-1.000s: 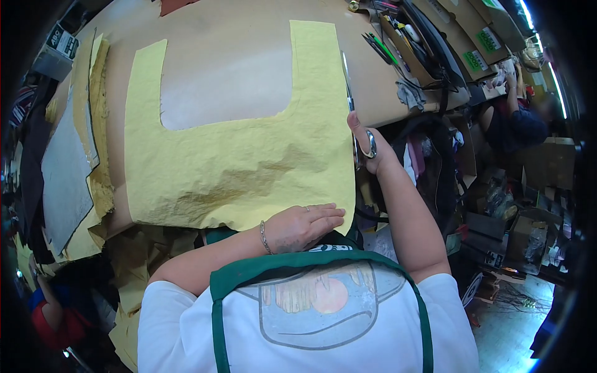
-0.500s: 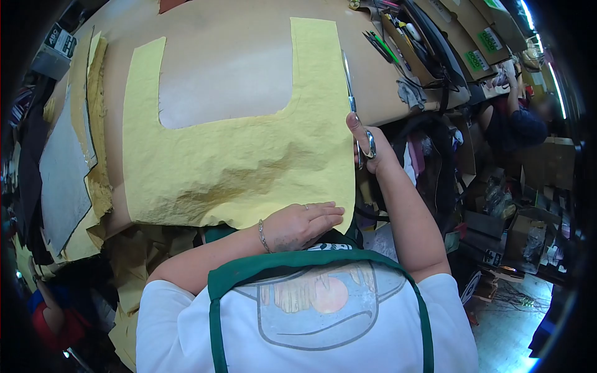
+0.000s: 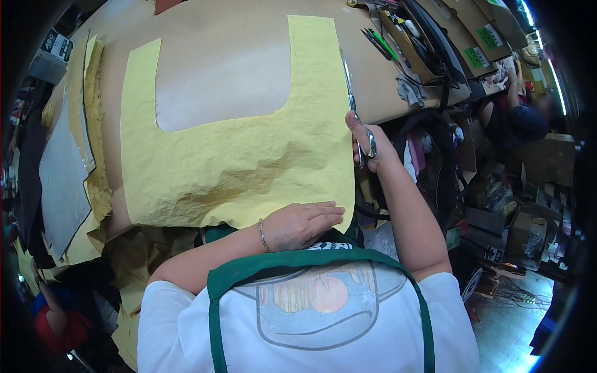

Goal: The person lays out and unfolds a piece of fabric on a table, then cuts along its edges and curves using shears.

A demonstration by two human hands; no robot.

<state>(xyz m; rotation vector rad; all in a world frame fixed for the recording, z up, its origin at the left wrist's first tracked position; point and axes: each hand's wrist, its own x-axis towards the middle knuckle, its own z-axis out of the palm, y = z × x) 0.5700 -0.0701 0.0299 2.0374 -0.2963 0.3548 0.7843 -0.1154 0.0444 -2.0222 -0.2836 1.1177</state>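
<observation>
My right grip (image 3: 384,149) closes round the handles of the scissors (image 3: 351,93), blades beside the cloth's right edge. My left grip (image 3: 293,226) lies flat, fingers nearly together, on the near right corner of the yellow cloth (image 3: 217,143), spread over the desk (image 3: 224,68). I judge it light, soft, easily rucked: best pressed flat near its edge, its narrow strips supported.

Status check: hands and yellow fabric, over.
Left hand flat on yellow fabric, near edge. Right hand holding scissors at its right edge. Pens beyond, off the fabric; nothing visibly in the way.
</observation>
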